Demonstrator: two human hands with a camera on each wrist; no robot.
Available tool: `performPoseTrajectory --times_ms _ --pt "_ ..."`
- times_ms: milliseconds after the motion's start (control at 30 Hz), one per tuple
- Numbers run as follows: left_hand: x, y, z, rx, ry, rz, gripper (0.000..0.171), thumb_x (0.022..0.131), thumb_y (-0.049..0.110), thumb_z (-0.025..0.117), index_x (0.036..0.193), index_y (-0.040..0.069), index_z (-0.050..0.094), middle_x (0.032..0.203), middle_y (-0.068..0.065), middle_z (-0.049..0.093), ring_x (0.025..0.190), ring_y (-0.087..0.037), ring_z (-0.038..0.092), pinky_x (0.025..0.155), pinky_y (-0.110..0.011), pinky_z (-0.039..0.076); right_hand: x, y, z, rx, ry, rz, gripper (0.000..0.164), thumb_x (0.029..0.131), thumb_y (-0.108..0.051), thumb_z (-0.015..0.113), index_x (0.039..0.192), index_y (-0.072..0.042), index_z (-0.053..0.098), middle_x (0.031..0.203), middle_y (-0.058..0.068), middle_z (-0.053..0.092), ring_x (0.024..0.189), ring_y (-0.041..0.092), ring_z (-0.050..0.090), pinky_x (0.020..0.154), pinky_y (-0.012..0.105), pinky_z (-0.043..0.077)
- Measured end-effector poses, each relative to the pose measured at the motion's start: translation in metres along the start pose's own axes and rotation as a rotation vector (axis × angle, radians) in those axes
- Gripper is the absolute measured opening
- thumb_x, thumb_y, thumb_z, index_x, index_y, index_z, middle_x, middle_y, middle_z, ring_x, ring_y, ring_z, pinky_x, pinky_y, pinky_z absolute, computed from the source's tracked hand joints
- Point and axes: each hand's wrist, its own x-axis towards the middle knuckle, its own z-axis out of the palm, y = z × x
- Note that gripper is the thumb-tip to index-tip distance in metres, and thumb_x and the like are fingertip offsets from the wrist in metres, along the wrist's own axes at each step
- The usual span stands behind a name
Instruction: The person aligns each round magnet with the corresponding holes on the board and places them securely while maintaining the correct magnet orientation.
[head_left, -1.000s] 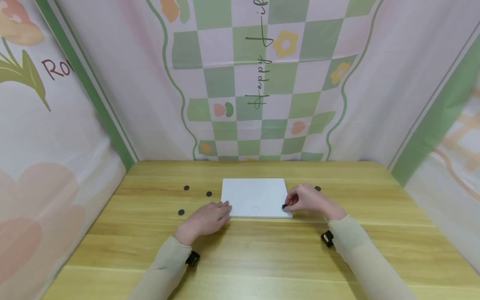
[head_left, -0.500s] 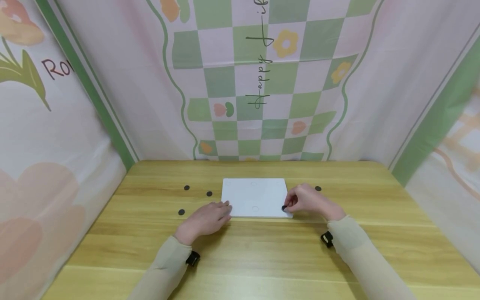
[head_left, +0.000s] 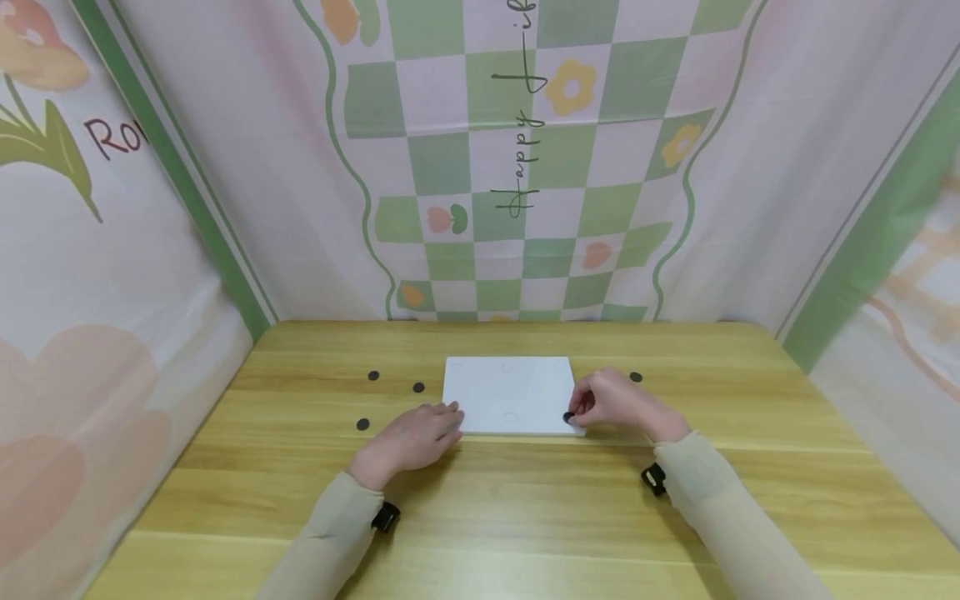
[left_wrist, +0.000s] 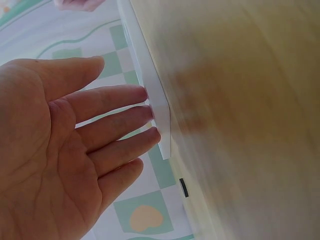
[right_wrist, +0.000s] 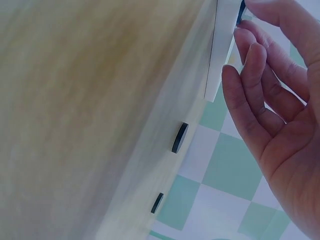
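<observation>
A white rectangular board [head_left: 506, 392] lies flat on the table, with several faint circle outlines on its face. My right hand [head_left: 622, 402] pinches a small black disc [head_left: 568, 417] between thumb and fingers at the board's near right corner. In the right wrist view that disc shows only as a dark sliver beside the thumb, at the top edge. The left hand [head_left: 416, 437] rests its fingertips on the board's near left corner. Seen from the left wrist, its fingers [left_wrist: 117, 122] reach out fairly straight to the board's edge and hold nothing.
Several loose black discs lie on the wooden table [head_left: 480, 517]. Left of the board are a far disc [head_left: 373, 376], a middle disc [head_left: 418, 387] and a nearer disc [head_left: 363, 424]. Another disc [head_left: 636, 377] sits beyond my right hand. A patterned curtain [head_left: 495, 275] hangs behind.
The disc in my right fingers has shifted very slightly toward the board's near edge. The left hand, the board and the loose discs look unmoved.
</observation>
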Motion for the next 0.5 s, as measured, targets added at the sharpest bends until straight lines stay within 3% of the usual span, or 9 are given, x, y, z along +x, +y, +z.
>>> performPoseTrajectory --times_ms 500 --pt "0.0003 -0.0003 0.0008 -0.006 -0.003 -0.007 0.045 0.103 0.029 0.038 0.140 0.005 0.045 0.148 -0.013 0.040 0.138 -0.028 0.037 0.115 -0.043 0.030 -0.0005 -0.0007 0.0009 0.013 0.000 0.020 0.007 0.077 -0.014 0.078 0.077 -0.014 0.070 0.072 -0.008 0.066 0.064 0.001 0.059 0.059 0.018 0.052"
